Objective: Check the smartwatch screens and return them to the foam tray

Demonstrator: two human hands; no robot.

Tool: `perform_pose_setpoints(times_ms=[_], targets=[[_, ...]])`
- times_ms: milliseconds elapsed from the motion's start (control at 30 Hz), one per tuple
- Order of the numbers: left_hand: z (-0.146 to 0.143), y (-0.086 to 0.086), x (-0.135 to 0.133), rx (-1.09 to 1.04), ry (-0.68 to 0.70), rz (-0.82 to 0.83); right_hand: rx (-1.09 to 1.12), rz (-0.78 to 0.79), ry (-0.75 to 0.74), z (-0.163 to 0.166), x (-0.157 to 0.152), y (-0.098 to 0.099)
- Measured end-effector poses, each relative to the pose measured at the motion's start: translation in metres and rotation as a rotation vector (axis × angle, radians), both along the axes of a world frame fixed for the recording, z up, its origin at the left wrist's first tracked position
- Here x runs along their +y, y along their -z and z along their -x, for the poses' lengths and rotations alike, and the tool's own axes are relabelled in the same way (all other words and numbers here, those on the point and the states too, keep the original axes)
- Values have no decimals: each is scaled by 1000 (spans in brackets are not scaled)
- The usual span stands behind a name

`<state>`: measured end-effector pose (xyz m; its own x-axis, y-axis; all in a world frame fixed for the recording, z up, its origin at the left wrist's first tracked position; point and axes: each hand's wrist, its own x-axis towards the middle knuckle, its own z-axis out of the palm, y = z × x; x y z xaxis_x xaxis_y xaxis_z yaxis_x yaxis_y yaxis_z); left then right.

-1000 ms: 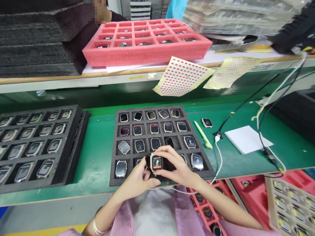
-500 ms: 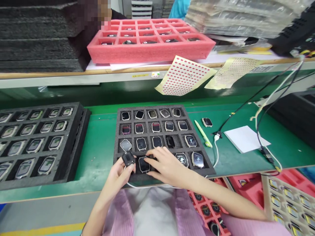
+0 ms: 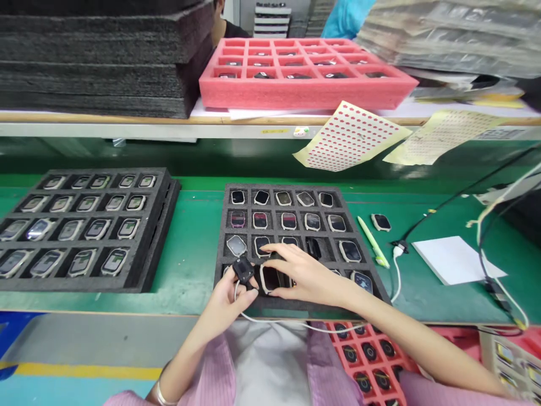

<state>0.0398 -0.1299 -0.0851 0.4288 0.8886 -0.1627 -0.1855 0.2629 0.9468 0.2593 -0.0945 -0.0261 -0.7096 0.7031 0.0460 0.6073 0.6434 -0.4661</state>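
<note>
- Head view: I watch two bare hands at the near side of a dark foam tray (image 3: 221, 237) lying on the green table (image 3: 194, 225).
- Right hand (image 3: 302, 274): pinching the watch (image 3: 271, 279) by its case, thumb at the near edge, a fingertip at the far edge.
- Watch is at the tray's front row, face up as far as I see. Cannot tell whether it is clear of its compartment.
- Right index finger stretches over the next row back; its tip is on or just above a neighbouring watch (image 3: 261, 240). I'd curl it in, lest it nudge that one.
- Left hand (image 3: 228, 299): thumb and fingers closed around a black block (image 3: 243, 269), just beside the watch, a narrow gap between.
- Cable (image 3: 287, 322), white, drops from the block and runs in front of the tray toward the right forearm. Slack looks adequate; I'd watch for snags at the table edge.
- My judgement on grip: rim only, light and even, fingertips off the glass. Smooth case could slip if squeezed off-centre.
- Foam walls look close to the case; a straight, level path should avoid scraping.
- I'd hold the block steady, apart from the glass, so its corners cannot scratch.
- Pen (image 3: 374, 242) and loose watch (image 3: 381, 222) lie right of the tray, well apart from both hands.
</note>
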Motion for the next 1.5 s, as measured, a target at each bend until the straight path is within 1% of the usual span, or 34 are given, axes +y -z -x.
perform_pose_setpoints(times_ms=[100,200,267,367,467,533,733,933,1033,1233,1500], targets=[[-4,1,-1,55,29,-1,179,24,72,-1,-2,-10],[-9,-2,1,74,63,-19,179,4,14,10,-4,-13],[-11,-5,2,86,38,-50,137,-25,-46,21,-4,-10],[-13,-8,2,89,-46,-89,116,-98,-87,32,-3,-2],[-12,-7,4,90,-80,-107,130,-154,-66,34,-3,5],[-12,-6,7,89,-80,-117,149,-160,-31,32,-2,10],[-12,-6,10,-37,-40,-15,220,-115,48,29,-1,19],[-12,-7,7,-78,-22,16,306,6,25,29,2,22],[-12,-6,7,-83,-6,37,348,41,4,27,3,23],[-11,-8,8,-33,-37,10,374,63,-19,24,3,24],[-11,-9,8,-23,-30,-21,344,39,-24,24,2,25]])
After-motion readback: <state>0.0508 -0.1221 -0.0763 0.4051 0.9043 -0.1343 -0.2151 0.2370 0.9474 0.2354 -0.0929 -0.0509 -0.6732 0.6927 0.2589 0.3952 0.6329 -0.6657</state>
